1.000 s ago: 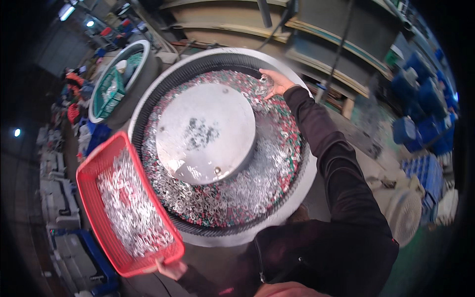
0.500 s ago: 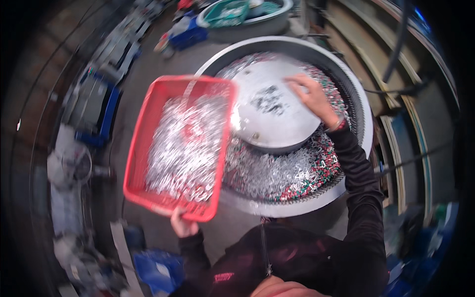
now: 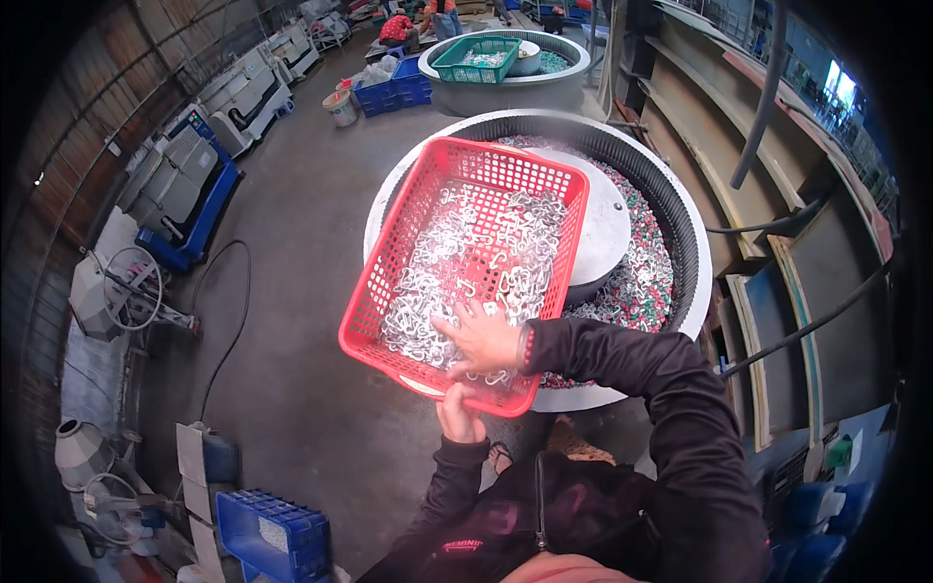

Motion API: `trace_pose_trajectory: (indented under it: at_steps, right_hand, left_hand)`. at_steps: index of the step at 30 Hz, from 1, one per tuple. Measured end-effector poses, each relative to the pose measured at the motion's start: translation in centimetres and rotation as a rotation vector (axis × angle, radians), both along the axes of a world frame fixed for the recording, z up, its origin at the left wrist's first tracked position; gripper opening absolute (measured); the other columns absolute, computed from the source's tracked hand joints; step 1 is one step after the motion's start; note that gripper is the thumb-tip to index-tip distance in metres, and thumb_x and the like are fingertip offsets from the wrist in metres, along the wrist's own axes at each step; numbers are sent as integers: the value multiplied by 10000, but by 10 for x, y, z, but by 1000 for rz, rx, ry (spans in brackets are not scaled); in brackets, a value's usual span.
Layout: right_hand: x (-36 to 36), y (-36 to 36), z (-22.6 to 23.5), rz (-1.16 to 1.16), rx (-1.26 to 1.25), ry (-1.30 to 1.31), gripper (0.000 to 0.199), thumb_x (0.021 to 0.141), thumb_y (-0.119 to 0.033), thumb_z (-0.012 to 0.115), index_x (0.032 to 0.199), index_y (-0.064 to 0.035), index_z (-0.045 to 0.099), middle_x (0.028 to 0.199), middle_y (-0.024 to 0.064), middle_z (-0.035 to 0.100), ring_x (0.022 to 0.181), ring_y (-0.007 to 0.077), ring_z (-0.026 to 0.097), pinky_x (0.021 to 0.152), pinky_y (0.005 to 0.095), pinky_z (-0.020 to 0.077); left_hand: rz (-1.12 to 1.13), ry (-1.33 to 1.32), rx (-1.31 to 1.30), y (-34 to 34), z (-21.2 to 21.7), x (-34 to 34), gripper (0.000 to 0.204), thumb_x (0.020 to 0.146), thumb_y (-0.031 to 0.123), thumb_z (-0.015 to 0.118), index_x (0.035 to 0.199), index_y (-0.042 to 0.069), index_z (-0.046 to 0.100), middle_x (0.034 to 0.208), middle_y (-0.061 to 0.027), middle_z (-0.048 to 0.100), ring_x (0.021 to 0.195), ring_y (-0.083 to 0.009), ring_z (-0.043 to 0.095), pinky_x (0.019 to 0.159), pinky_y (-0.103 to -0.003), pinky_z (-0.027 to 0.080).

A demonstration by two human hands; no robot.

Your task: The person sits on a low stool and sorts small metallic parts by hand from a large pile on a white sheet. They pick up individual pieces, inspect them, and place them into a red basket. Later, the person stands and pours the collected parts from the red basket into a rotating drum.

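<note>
A red perforated plastic basket (image 3: 392, 260) holds a heap of small silvery S-shaped metal pieces (image 3: 425, 282); part of its bottom shows bare in the middle. My left hand (image 3: 460, 415) grips the basket's near rim from below. Inside the basket, my right hand (image 3: 483, 340) lies over the metal pieces with its fingers spread, palm down. The basket sits over the left side of a large round tub (image 3: 702, 255), hiding much of it. In the tub, more metal pieces lie among red, green and white bits (image 3: 643, 257) around a grey domed centre (image 3: 604, 222).
A second round tub (image 3: 580, 70) with a green basket (image 3: 450, 64) stands beyond. Blue crates (image 3: 374, 97) and a bucket (image 3: 340, 109) are far left. Machines (image 3: 175, 180) line the left wall. Shelving (image 3: 714, 126) rises at right. Another blue crate (image 3: 238, 530) lies near left. People work far back.
My right hand has come from the tub's domed centre into the basket. The basket has shifted right over the tub, and its pieces have spread apart, baring some bottom. The view has tilted up.
</note>
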State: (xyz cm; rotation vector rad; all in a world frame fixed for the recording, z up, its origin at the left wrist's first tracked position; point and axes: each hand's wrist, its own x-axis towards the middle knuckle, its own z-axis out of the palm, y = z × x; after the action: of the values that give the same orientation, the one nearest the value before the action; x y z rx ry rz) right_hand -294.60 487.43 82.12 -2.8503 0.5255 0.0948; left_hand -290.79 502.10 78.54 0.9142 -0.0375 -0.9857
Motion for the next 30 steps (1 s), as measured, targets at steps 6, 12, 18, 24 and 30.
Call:
trace_pose_trajectory:
  at_steps: [6, 12, 18, 24, 30]
  right_hand:
    - [-29, 0, -4, 160, 55, -297, 728, 672, -102, 682, 1318, -55, 351, 1067, 259, 486, 702, 405, 615, 613, 469, 504]
    - [-75, -90, 15, 0, 618, -502, 484, 671, -149, 692, 1094, 50, 567, 896, 206, 646, 838, 259, 652, 728, 372, 500]
    - [-154, -190, 38, 179, 1418, -697, 144, 852, -192, 600, 869, -63, 662, 762, -33, 628, 656, 39, 553, 612, 209, 439]
    - [-226, -299, 82, -89, 1441, -743, 242, 883, -212, 599, 1036, -30, 646, 1056, 58, 625, 898, 89, 605, 769, 216, 492]
    - [-339, -419, 32, -180, 1043, -920, 316, 862, -50, 602, 1172, -73, 545, 1123, 37, 570, 1038, 125, 546, 870, 298, 498]
  left_hand:
    - [69, -76, 42, 2, 9, -26, 24, 716, 32, 497, 702, 31, 517, 756, -68, 540, 697, -189, 555, 653, -331, 497]
    - [53, -224, -13, -46, 12, -90, 77, 751, 83, 523, 728, 11, 539, 778, -70, 537, 751, -172, 547, 685, -323, 478]
    - [89, -150, 5, -96, 3, -141, 63, 725, 68, 510, 760, 23, 537, 821, -88, 576, 809, -216, 577, 773, -370, 491]
    - [246, -111, 130, -92, -2, -159, 47, 670, 49, 517, 663, 40, 471, 736, -71, 554, 731, -213, 590, 744, -375, 509]
    - [410, -186, 207, -56, 20, -128, 274, 651, 55, 524, 916, -10, 548, 899, -99, 594, 867, -240, 594, 826, -388, 482]
